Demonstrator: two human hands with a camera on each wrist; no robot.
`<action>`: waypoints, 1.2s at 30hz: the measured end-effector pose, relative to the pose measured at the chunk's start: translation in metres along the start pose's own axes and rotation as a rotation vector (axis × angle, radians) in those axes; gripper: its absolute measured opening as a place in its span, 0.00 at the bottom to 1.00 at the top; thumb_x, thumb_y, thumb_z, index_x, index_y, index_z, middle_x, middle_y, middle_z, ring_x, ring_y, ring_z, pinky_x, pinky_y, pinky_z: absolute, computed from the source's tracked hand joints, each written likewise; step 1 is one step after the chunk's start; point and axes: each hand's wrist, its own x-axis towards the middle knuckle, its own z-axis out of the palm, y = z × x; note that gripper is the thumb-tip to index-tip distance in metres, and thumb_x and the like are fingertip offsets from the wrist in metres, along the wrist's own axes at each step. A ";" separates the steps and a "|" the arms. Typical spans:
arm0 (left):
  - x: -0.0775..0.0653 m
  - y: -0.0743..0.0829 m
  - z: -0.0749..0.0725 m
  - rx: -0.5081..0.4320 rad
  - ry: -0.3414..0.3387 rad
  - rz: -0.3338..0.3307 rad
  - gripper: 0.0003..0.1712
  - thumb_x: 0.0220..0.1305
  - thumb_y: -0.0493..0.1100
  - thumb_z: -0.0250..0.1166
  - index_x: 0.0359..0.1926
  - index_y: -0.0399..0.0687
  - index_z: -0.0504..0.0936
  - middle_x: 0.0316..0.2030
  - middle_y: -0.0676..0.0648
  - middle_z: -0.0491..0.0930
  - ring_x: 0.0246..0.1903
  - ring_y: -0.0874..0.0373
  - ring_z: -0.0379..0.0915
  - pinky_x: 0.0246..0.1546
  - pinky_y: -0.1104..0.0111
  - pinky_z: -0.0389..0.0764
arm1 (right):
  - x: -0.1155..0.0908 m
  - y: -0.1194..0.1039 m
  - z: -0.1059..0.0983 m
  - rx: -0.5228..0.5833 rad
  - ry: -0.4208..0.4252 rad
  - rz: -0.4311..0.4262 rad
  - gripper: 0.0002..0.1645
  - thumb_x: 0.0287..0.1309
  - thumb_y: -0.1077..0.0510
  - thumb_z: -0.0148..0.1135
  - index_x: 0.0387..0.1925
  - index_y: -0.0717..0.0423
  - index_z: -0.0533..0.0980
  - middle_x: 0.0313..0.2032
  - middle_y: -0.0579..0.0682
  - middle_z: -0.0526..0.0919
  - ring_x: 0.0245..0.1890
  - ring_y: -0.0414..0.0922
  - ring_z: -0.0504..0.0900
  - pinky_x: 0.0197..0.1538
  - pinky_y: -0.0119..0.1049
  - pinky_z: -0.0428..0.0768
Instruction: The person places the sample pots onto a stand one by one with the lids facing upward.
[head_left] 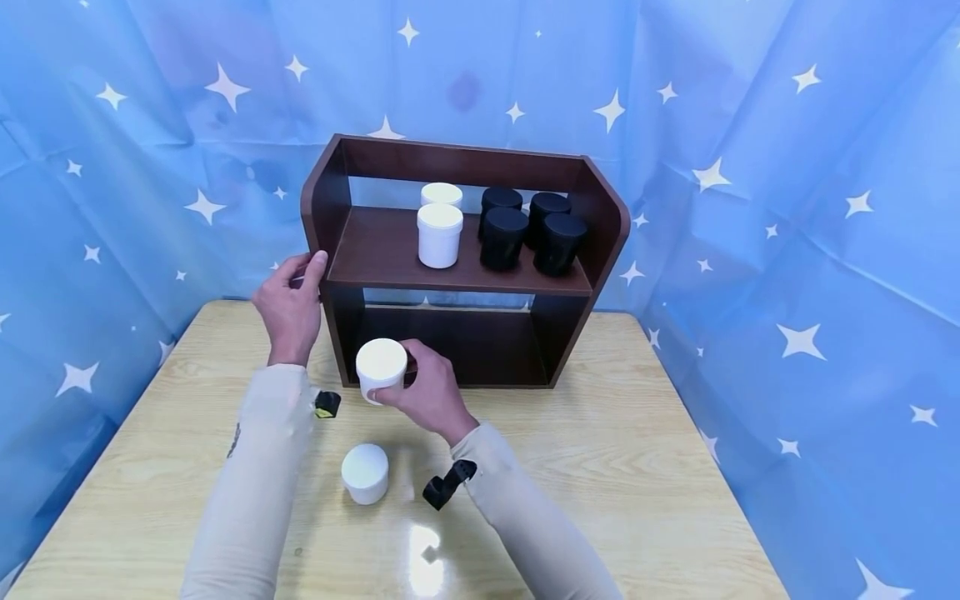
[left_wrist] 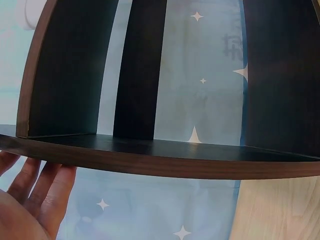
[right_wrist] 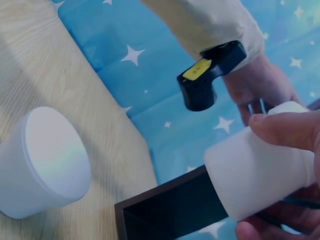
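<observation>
My right hand grips a white lidded jar upright, in front of the lower tier of a dark brown two-tier shelf. In the right wrist view the thumb lies along the jar, other fingers partly hidden behind it. My left hand touches the shelf's left side panel. In the left wrist view its straight fingers rest against the panel's outer face; the thumb is out of that view. Another white jar stands on the table, nearer to me.
The upper tier bears two white jars, one behind the other, left of several black jars. The shelf stands at the back of a light wooden table. A blue star-patterned curtain surrounds the table's back and sides.
</observation>
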 end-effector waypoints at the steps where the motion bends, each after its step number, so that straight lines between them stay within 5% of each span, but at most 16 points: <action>1: 0.000 0.000 0.000 0.001 0.000 0.002 0.34 0.63 0.72 0.59 0.57 0.58 0.85 0.52 0.46 0.87 0.47 0.57 0.81 0.41 0.79 0.80 | 0.000 -0.002 -0.001 0.004 0.002 -0.005 0.39 0.44 0.49 0.81 0.58 0.51 0.76 0.51 0.49 0.85 0.48 0.45 0.82 0.50 0.34 0.80; 20: 0.001 0.000 0.000 0.004 0.003 -0.005 0.33 0.63 0.72 0.59 0.57 0.58 0.85 0.52 0.46 0.87 0.48 0.56 0.81 0.42 0.77 0.80 | 0.019 -0.028 -0.030 0.019 -0.010 -0.116 0.39 0.46 0.52 0.81 0.60 0.52 0.75 0.54 0.49 0.84 0.49 0.45 0.82 0.53 0.36 0.82; 36: 0.002 0.000 -0.001 -0.006 0.009 -0.004 0.33 0.62 0.72 0.60 0.56 0.57 0.86 0.51 0.45 0.87 0.45 0.57 0.81 0.39 0.81 0.78 | 0.047 -0.047 -0.057 0.000 0.038 -0.122 0.39 0.49 0.51 0.78 0.62 0.53 0.72 0.59 0.51 0.82 0.57 0.47 0.80 0.62 0.45 0.80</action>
